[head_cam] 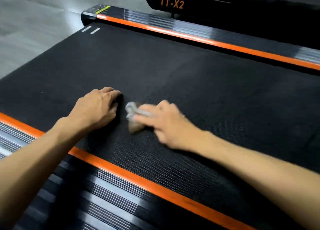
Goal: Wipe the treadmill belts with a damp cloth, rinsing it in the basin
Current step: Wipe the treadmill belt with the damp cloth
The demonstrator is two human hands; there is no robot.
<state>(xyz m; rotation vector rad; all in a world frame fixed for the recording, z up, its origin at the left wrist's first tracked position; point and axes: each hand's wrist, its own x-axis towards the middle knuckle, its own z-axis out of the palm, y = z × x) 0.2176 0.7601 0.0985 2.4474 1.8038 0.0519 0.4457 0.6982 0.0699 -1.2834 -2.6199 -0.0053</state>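
Note:
A black textured treadmill belt (173,70) fills most of the head view. My right hand (166,124) is blurred and lies on a small grey-brown cloth (133,115), pressing it onto the belt with straight fingers. My left hand (97,108) rests on the belt just left of the cloth, its fingers curled under with nothing visible in them. No basin is in view.
Orange strips and ribbed black side rails (107,186) run along both sides of the belt. A second treadmill marked TT-X2 (171,3) stands behind. Grey floor (34,22) lies at the upper left.

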